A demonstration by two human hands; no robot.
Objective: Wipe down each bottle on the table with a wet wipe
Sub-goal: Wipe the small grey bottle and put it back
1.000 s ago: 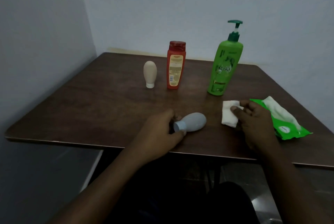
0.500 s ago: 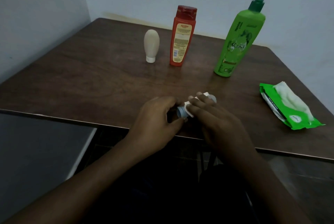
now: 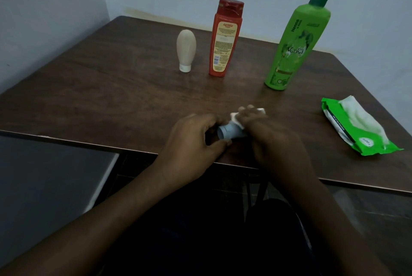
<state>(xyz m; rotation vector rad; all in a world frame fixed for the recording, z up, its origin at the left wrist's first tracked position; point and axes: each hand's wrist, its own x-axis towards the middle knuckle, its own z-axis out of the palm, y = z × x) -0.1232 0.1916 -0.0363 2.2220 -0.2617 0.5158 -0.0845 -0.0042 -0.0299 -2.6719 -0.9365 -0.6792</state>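
A small grey bottle [image 3: 229, 132] lies on its side near the front edge of the brown table [image 3: 111, 97]. My left hand [image 3: 194, 137] grips its cap end. My right hand [image 3: 267, 133] presses a white wet wipe [image 3: 235, 119] over the bottle's body, hiding most of it. Further back stand a beige tube [image 3: 186, 49] on its cap, a red bottle [image 3: 225, 38] and a tall green pump bottle [image 3: 296, 39], all upright and apart from my hands.
An open green pack of wet wipes [image 3: 356, 128] lies at the right side of the table, a wipe sticking out of its top. Walls close in at the left and the back. The table's front edge runs just under my hands.
My right hand carried the wipe from beside the pack to the grey bottle and now covers it. The left hand kept hold of the cap end. The camera moved closer.
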